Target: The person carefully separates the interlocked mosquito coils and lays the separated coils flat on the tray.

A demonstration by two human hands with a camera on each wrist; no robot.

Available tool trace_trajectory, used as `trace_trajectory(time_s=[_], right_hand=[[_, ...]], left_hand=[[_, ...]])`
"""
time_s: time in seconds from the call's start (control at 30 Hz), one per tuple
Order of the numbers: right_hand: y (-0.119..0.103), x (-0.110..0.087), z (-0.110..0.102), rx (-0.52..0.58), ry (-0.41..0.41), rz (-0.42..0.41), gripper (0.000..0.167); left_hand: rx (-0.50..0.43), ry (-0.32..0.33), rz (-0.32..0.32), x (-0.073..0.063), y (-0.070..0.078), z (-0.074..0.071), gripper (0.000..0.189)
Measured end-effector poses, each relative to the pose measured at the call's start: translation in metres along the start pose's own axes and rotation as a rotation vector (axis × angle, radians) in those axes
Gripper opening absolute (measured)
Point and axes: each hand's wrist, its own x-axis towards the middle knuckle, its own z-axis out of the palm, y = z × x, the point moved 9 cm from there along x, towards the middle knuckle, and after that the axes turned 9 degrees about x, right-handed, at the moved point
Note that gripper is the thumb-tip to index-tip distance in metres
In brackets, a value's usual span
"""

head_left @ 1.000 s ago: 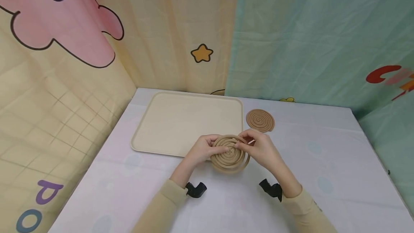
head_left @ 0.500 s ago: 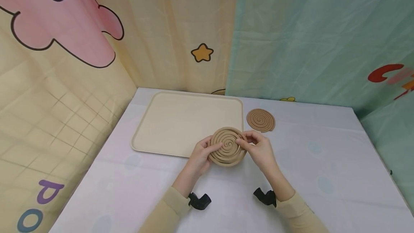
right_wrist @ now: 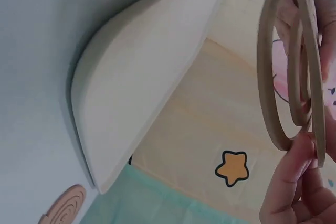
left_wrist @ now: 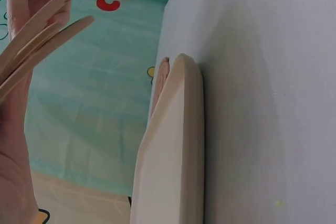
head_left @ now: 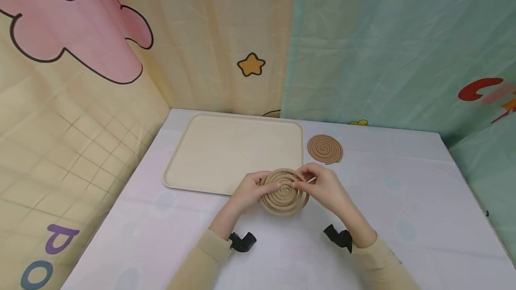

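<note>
Over the tray's front right corner, a pair of tan mosquito coils (head_left: 282, 202) is held up between both hands. My left hand (head_left: 249, 191) grips the left side, its thumb flat across the spirals. At the right side my right hand (head_left: 325, 187) pinches the coils between thumb and fingers near the upper rim. The right wrist view shows the coil rings (right_wrist: 266, 72) edge-on, spread apart with gaps between them, the right fingers (right_wrist: 289, 187) at their lower end. In the left wrist view the coil edges (left_wrist: 39, 40) fan apart as thin strips.
A beige rectangular tray (head_left: 238, 147) lies on the white-covered table (head_left: 403, 200). Just right of it rests a browner mosquito coil (head_left: 324, 149), flat on the cloth. Printed curtains (head_left: 363, 48) stand behind and at the sides.
The coils rose and tilted up half a second ago, then came back down toward the person. The right wrist has swung outward, and the gap at the coils' right edge shows wider again.
</note>
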Motion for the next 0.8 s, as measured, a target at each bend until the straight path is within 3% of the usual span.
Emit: trace_trajectory(time_s=[0.17,0.3,0.37,0.5,0.6,0.7,0.8], right_hand=[[-0.009,0.002,0.003,-0.059,-0.084,-0.012,0.014],[-0.008,0.002,0.003,-0.044,-0.066,-0.004,0.016],[-0.005,0.002,0.001,-0.017,-0.024,-0.002,0.017],[0.001,0.003,-0.004,0.066,0.083,0.015,0.018],[0.008,0.002,-0.006,0.135,0.166,0.044,0.018],[0.014,0.001,-0.004,0.224,0.227,0.066,0.021],[0.020,0.000,0.001,0.300,0.241,0.085,0.024]], left_hand=[[0.077,-0.127,0.024,0.003,0.008,0.006,0.035],[0.023,-0.149,0.003,0.005,0.008,0.007,0.038],[-0.062,-0.135,-0.042,0.004,0.002,0.006,0.043],[-0.330,-0.086,-0.113,0.002,-0.011,0.008,0.053],[-0.524,-0.035,-0.105,0.002,-0.017,0.013,0.057],[-0.620,0.034,-0.073,0.002,-0.019,0.016,0.058],[-0.638,0.112,-0.049,0.002,-0.021,0.017,0.057]])
